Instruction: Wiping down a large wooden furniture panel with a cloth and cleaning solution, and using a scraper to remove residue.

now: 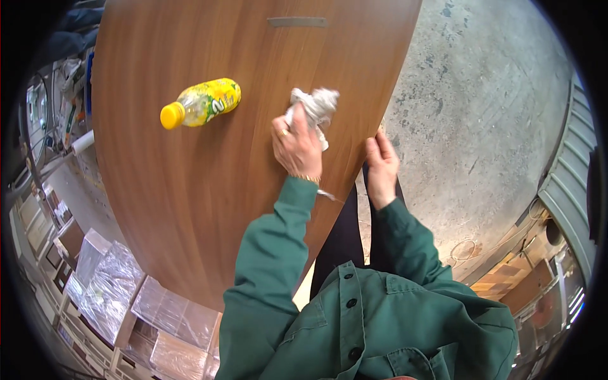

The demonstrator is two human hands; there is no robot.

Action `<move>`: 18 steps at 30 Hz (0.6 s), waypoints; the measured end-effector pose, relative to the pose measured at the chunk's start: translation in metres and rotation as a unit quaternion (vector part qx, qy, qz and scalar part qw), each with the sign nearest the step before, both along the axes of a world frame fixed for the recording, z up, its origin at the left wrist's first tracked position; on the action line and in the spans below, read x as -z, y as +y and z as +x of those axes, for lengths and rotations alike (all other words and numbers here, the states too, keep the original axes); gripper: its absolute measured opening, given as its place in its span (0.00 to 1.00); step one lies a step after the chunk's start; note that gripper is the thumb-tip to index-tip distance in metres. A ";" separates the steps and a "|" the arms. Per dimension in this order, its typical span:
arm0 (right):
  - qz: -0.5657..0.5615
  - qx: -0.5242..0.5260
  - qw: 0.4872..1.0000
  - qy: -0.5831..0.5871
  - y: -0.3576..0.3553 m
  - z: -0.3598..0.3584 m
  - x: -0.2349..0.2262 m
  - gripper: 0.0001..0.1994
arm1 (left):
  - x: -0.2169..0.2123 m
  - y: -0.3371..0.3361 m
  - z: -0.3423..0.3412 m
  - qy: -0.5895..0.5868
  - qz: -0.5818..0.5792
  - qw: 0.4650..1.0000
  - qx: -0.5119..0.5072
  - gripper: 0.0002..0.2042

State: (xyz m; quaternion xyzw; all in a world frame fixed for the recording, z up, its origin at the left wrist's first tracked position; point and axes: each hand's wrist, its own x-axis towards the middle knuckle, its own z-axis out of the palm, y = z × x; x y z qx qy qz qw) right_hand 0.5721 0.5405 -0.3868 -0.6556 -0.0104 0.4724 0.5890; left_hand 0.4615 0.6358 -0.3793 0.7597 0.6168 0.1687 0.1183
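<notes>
My left hand [297, 149], with a ring and a bracelet on it, presses a crumpled white cloth [320, 104] onto a brown wood-grain board [183, 209]. The cloth's far end is smeared by motion. At the board's right edge is my right hand [382, 168], its thumb and fingers closed around that edge. Part of its fingers is hidden. To the left of the cloth, a plastic bottle [209, 101] with a yellow cap and a yellow label lies on its side, apart from both hands.
A flat grey strip [296, 22] lies at the board's far end. Plastic-wrapped packages [174, 310] are stacked at the lower left. Concrete floor [475, 126] runs along the right, with wooden pieces [506, 275] beside a grey ribbed panel [573, 190].
</notes>
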 end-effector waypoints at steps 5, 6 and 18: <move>-0.051 0.060 0.993 -0.085 0.015 -0.013 0.006 0.17 | 0.030 0.007 -0.005 0.004 0.068 0.997 -0.023 0.25; -0.044 0.060 0.993 -0.095 0.022 -0.005 0.010 0.17 | 0.030 0.003 -0.005 0.004 0.062 0.998 -0.022 0.25; -0.084 0.045 0.966 -0.240 0.068 0.044 0.021 0.15 | 0.034 0.006 0.000 0.022 0.056 0.998 -0.028 0.26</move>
